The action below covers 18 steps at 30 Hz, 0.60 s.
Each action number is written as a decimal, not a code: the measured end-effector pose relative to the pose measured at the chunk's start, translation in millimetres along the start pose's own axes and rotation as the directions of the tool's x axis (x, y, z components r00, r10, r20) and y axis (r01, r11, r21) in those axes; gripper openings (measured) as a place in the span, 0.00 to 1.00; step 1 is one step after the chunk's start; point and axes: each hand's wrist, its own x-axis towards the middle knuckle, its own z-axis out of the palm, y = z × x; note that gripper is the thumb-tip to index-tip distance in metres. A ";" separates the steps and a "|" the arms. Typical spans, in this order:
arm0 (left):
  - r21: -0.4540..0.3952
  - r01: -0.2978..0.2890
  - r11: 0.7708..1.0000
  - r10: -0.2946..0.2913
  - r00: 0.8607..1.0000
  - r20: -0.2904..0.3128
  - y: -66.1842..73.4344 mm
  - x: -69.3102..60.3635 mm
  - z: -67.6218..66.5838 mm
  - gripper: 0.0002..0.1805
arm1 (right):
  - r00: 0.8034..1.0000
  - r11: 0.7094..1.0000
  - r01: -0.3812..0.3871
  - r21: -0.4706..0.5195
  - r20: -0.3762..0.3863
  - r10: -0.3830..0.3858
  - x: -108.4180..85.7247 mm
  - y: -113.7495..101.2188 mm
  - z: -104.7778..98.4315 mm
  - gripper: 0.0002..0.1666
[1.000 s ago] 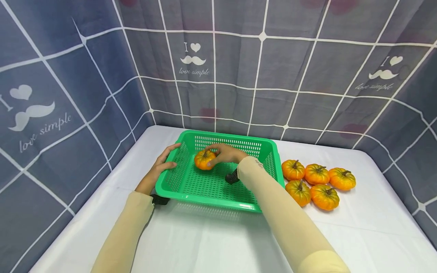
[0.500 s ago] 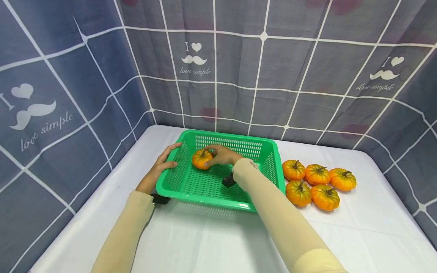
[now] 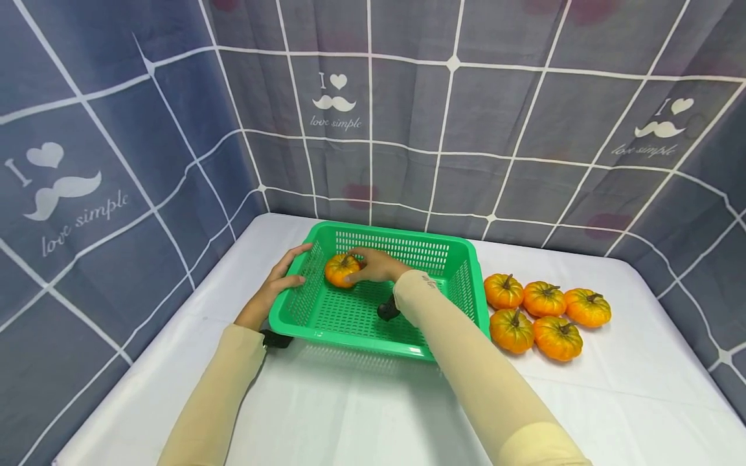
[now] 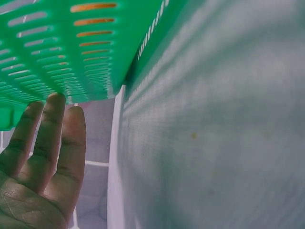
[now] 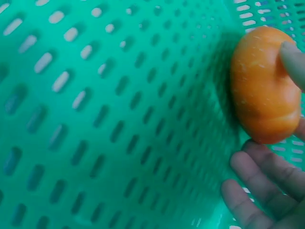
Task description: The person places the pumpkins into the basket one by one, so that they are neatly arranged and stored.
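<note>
Green plastic, slotted all over: a basket (image 3: 358,343) on a white tablecloth (image 3: 326,414), near right corner hidden behind the pale right sleeve (image 3: 474,366). Inside, towards the left end, a small orange pumpkin (image 3: 340,270), held in the right hand (image 3: 379,266) between thumb and fingers. Right side of it masked by that hand in the head view; in the right wrist view, thumb laid over the orange skin, lower fingertips fanned out below, nearest one right at the edge, contact hard to make out, palm mostly cut off. Impossible to tell from these angles: resting on the basket floor or slightly raised.

Against the basket's left side, the left hand (image 3: 272,289), nearly straight-fingered, thumb and index finger spread wide at the rim. Remaining fingers hidden in the head view; in the left wrist view, three extended beside the outer wall, dim, touch at the tips uncertain. Orange visible through the slots there, only in thin strips.

Right of the basket, five more pumpkins (image 3: 544,299), three behind and two in front, closely grouped. Both sleeves cut off at the bottom edge. Dark lettering near the right wrist, too small to read. Behind, a grey checked cloth (image 3: 402,107), running out of frame.
</note>
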 end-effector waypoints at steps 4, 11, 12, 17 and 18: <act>-0.069 0.033 0.997 -0.032 0.999 0.010 0.9 -1.4 1.4 0.43 | 0.999 0.999 -0.018 0.030 0.027 0.017 -2.0 1.7 -3.4 0.48; 0.067 -0.004 0.998 0.005 1.000 -0.014 1.9 -2.1 2.4 0.42 | 0.994 0.998 -0.053 -0.023 0.099 0.055 -13.0 -3.3 -18.1 0.50; 0.073 -0.004 0.997 0.005 1.000 -0.015 1.8 -1.9 2.2 0.42 | 0.993 0.998 -0.054 -0.029 0.103 0.056 -14.8 -4.2 -20.5 0.50; 0.089 -0.006 0.996 0.007 1.000 -0.012 2.7 -1.5 0.9 0.43 | 0.993 0.999 -0.038 -0.021 0.112 0.040 -23.7 -4.3 -30.8 0.46; 0.094 -0.007 0.996 0.008 1.000 -0.011 2.9 -1.6 0.5 0.43 | 0.993 0.999 -0.033 -0.014 0.115 0.035 -25.5 -3.5 -32.3 0.45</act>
